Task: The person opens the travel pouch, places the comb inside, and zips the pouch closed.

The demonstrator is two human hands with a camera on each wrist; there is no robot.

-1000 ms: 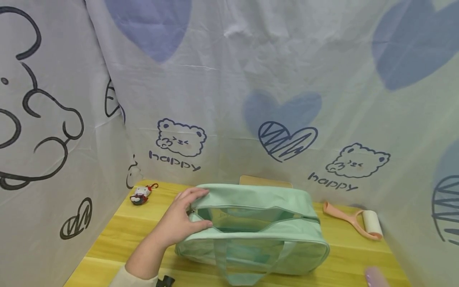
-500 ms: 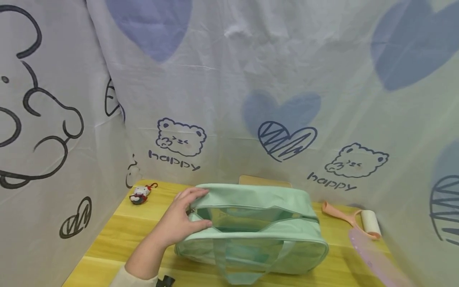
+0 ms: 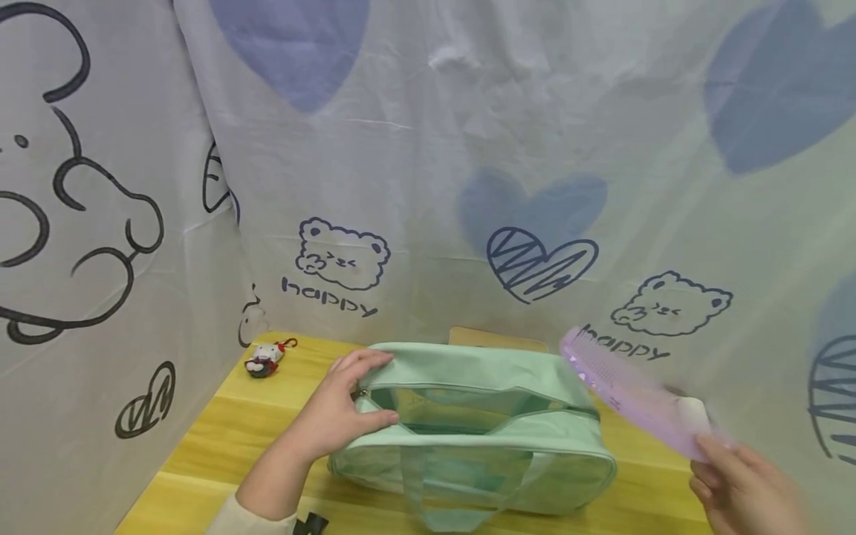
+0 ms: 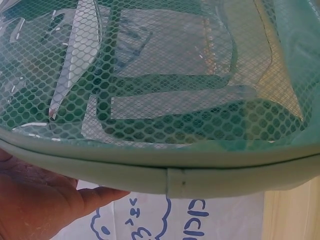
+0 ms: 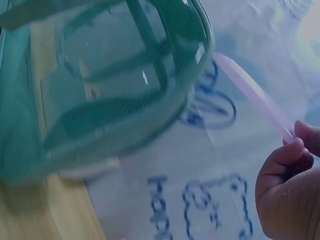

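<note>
A mint-green zip bag (image 3: pixel 468 453) with see-through mesh sides stands on the table, its top unzipped and gaping. My left hand (image 3: pixel 341 412) grips the bag's left end, fingers over the far top edge and thumb on the near edge of the opening. In the left wrist view, the left hand (image 4: pixel 40 205) shows beside the bag's piping. To the right, my right hand (image 3: pixel 749 487) pinches one end of a lilac comb (image 3: pixel 622 397). The comb slants up and left, its far tip overlapping the bag's right end in the head view. In the right wrist view the comb (image 5: pixel 255 95) appears edge-on.
A small doll keychain (image 3: pixel 265 360) lies at the table's back left. Partly hidden behind the comb is a roller with a white head (image 3: pixel 695 414). A tan flat piece (image 3: pixel 498 339) shows behind the bag. Printed cloth (image 3: pixel 428 186) encloses the wooden table (image 3: pixel 221 446).
From the lower right, the comb has come up and left towards the bag, and the right hand has entered the head view. The left hand keeps its place on the bag.
</note>
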